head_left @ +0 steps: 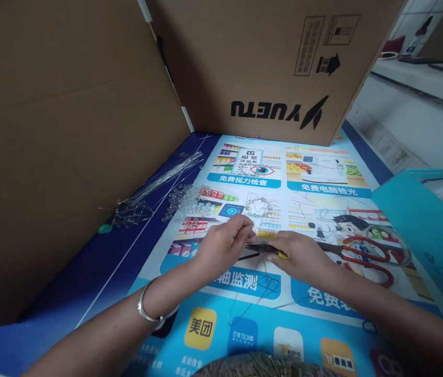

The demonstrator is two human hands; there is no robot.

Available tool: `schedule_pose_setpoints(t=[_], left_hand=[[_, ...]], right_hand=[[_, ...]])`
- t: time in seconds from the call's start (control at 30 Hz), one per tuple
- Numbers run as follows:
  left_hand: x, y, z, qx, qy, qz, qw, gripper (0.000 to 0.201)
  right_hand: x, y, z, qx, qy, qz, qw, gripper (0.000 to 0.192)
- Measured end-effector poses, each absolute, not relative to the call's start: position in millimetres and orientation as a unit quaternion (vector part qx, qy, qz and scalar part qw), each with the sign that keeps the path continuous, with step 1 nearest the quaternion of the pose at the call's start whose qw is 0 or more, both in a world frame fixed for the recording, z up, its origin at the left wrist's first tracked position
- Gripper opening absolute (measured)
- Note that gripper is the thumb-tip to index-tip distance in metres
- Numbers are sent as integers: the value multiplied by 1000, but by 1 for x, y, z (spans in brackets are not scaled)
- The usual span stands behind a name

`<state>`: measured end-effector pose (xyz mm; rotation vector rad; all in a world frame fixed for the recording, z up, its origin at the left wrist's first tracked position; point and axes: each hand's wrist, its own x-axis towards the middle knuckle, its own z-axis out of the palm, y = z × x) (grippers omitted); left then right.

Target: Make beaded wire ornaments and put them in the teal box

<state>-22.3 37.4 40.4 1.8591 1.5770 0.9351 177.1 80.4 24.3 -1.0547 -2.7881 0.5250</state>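
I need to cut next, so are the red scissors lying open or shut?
Shut, as far as shows: the scissors lie flat on the poster, red loops close together, blades running as one dark line toward the right hand.

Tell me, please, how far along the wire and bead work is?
One beaded wire piece lies finished-looking above the hands. The left hand pinches wire while the right hand grips pliers. Many loose beads and a bundle of wires lie unused.

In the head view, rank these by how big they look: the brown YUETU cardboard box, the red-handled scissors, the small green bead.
1. Brown YUETU cardboard box, by far the largest.
2. Red-handled scissors.
3. Small green bead, smallest.
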Motion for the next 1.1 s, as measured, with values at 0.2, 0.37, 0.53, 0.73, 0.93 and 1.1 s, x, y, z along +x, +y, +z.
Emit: schedule_pose_setpoints(t=[0.2, 0.37, 0.53, 0.73, 0.93, 1.1], left_hand=[[-71, 44, 65, 756, 586, 168, 238, 23], [-99, 35, 55, 794, 573, 71, 191, 25], [-74, 19, 54, 797, 585, 59, 139, 25], [-26, -23, 59, 821, 545, -92, 140, 21], [-13, -58, 38, 817, 560, -105, 85, 10], [-8, -63, 33, 824, 547, -137, 55, 20]], right_hand=[[181, 86, 16, -363, -923, 106, 77, 25], [183, 94, 10, -388, -908, 134, 83, 27], [183, 95, 8, -390, -906, 136, 94, 28], [184, 94, 6, -388, -907, 131, 102, 29], [184, 94, 2, -385, -908, 124, 112, 28], [185, 94, 4, -377, -911, 123, 116, 27]])
